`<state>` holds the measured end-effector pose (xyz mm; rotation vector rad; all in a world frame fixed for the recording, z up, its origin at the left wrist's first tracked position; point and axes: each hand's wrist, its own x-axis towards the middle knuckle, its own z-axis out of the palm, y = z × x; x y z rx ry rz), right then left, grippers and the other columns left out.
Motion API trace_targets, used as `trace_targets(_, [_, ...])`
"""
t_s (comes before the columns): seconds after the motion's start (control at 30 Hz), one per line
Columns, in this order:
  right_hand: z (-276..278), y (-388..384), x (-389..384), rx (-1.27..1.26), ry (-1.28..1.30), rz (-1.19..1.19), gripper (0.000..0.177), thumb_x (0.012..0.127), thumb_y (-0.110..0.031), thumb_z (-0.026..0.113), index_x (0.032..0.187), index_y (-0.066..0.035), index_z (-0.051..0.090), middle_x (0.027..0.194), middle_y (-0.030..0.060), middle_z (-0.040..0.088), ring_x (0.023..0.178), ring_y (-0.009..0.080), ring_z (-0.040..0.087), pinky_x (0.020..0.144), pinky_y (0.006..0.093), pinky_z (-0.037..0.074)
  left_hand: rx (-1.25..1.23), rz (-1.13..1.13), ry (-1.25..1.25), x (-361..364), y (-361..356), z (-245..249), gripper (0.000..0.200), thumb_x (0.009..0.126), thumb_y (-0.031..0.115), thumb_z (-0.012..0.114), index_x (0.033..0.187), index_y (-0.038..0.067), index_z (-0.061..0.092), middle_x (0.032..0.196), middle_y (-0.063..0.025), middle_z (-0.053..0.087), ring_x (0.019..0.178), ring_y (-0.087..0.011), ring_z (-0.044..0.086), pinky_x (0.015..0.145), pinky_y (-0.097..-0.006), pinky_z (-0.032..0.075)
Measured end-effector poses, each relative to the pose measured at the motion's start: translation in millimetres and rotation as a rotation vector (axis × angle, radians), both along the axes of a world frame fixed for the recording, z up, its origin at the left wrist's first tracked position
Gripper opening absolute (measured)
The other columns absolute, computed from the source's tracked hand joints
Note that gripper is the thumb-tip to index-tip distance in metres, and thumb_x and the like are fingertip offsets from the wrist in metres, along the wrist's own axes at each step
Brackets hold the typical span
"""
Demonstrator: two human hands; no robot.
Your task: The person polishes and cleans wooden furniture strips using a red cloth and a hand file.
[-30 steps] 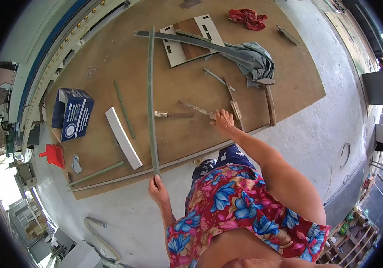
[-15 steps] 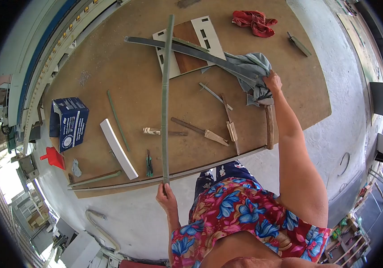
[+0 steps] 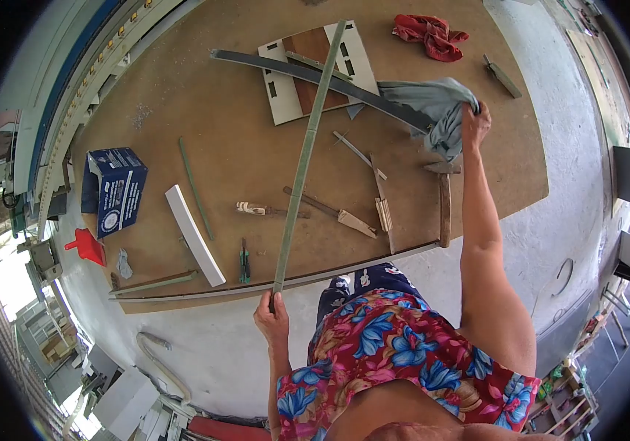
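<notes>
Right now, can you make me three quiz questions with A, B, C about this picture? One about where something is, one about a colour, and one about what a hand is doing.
1. Where does the red rag lie?
A) on the floor
B) on the far part of the table
C) in a hand

2. What colour is the long strip that the left hand holds?
A) green
B) yellow
C) pink

3. What is the right hand doing?
A) resting flat and open
B) waving in the air
C) gripping the grey cloth

Answers:
1 B, the rag sits on the brown top, far from the person, with no hand on it.
2 A, the strip is dull green along its whole length.
3 C, its fingers are closed on the bunched cloth.
</notes>
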<state>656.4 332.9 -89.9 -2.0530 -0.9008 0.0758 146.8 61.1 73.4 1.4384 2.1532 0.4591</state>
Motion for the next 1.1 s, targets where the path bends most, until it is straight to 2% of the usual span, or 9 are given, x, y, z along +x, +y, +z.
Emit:
trace_targets(0.17, [-11, 34, 41, -0.730, 0.056, 0.298, 0.051, 0.071, -0.036, 0.065, 0.114, -0.008, 0.060, 0.114, 0.0188, 0.059, 0.109, 0.0333, 0.055, 0.089, 0.0407, 0.045, -0.017, 0.045, -0.033, 3, -10, -9, 0.021, 0.088, 0.019, 0.054, 0.091, 0.000, 0.061, 0.065, -0.0155, 0.058, 0.055, -0.0286, 0.057, 0.052, -0.0341, 0.043])
trace_targets(0.27, [-38, 54, 56, -1.032, -0.098, 0.477, 0.060, 0.068, -0.043, 0.069, 0.115, -0.008, 0.059, 0.117, 0.0184, 0.058, 0.110, 0.0357, 0.054, 0.090, 0.0412, 0.045, -0.021, 0.084, -0.054, 8, -9, -18, 0.021, 0.088, 0.018, 0.054, 0.092, -0.001, 0.061, 0.066, -0.0156, 0.059, 0.055, -0.0271, 0.057, 0.052, -0.0334, 0.044])
trace_targets(0.5, [-83, 170, 34, -0.316, -0.242, 0.477, 0.060, 0.075, -0.050, 0.064, 0.116, -0.006, 0.058, 0.106, 0.0236, 0.061, 0.114, 0.0326, 0.050, 0.102, 0.0403, 0.033, -0.012, 0.120, -0.036, 21, 12, -28, 0.021, 0.086, 0.017, 0.054, 0.095, -0.001, 0.061, 0.074, -0.0165, 0.062, 0.064, -0.0312, 0.060, 0.058, -0.0362, 0.046])
trace_targets(0.7, [-143, 235, 71, -0.583, -0.355, 0.631, 0.048, 0.080, -0.052, 0.058, 0.101, -0.010, 0.065, 0.097, 0.0148, 0.066, 0.094, 0.0276, 0.061, 0.084, 0.0414, 0.044, -0.011, 0.095, 0.043, 19, 20, -39, 0.020, 0.084, 0.018, 0.057, 0.095, 0.002, 0.062, 0.078, -0.0156, 0.064, 0.067, -0.0348, 0.060, 0.061, -0.0400, 0.044])
trace_targets(0.73, [-132, 234, 66, -0.727, -0.308, 0.595, 0.047, 0.082, -0.051, 0.057, 0.100, -0.009, 0.065, 0.096, 0.0142, 0.066, 0.090, 0.0269, 0.063, 0.079, 0.0412, 0.047, 0.001, 0.090, 0.042, 23, 25, -37, 0.020, 0.084, 0.018, 0.057, 0.094, 0.002, 0.062, 0.078, -0.0151, 0.064, 0.067, -0.0344, 0.060, 0.060, -0.0397, 0.044])
trace_targets(0.83, [-82, 215, 38, -0.554, -0.114, 0.438, 0.037, 0.085, -0.038, 0.061, 0.095, -0.003, 0.063, 0.085, 0.0121, 0.065, 0.076, 0.0191, 0.062, 0.064, 0.0321, 0.048, -0.025, 0.069, 0.091, 29, 35, -30, 0.020, 0.083, 0.020, 0.058, 0.094, 0.004, 0.062, 0.078, -0.0133, 0.064, 0.067, -0.0330, 0.060, 0.059, -0.0386, 0.043])
trace_targets(0.93, [-35, 205, 20, -0.013, 0.546, 0.440, 0.025, 0.082, -0.025, 0.066, 0.088, -0.003, 0.059, 0.078, 0.0045, 0.060, 0.070, 0.0100, 0.056, 0.059, 0.0233, 0.045, -0.043, 0.063, 0.187, 29, 34, -29, 0.021, 0.081, 0.023, 0.063, 0.093, 0.006, 0.062, 0.075, -0.0113, 0.064, 0.064, -0.0317, 0.061, 0.058, -0.0391, 0.043])
trace_targets(1.03, [55, 166, -40, 0.310, 0.820, 0.747, 0.014, 0.080, -0.009, 0.065, 0.090, -0.006, 0.057, 0.078, -0.0014, 0.058, 0.064, 0.0029, 0.049, 0.056, 0.0165, 0.039, -0.018, 0.007, 0.339, 20, 39, -18, 0.023, 0.077, 0.027, 0.068, 0.090, 0.009, 0.063, 0.070, -0.0101, 0.064, 0.061, -0.0320, 0.060, 0.058, -0.0403, 0.042])
trace_targets(1.1, [139, 114, -111, 0.282, 0.825, 0.927, 0.014, 0.081, -0.006, 0.060, 0.092, -0.007, 0.053, 0.080, -0.0017, 0.056, 0.067, 0.0038, 0.050, 0.058, 0.0182, 0.041, -0.061, 0.020, 0.349, 14, 45, -1, 0.023, 0.077, 0.029, 0.069, 0.088, 0.010, 0.063, 0.069, -0.0103, 0.063, 0.060, -0.0326, 0.059, 0.057, -0.0407, 0.042])
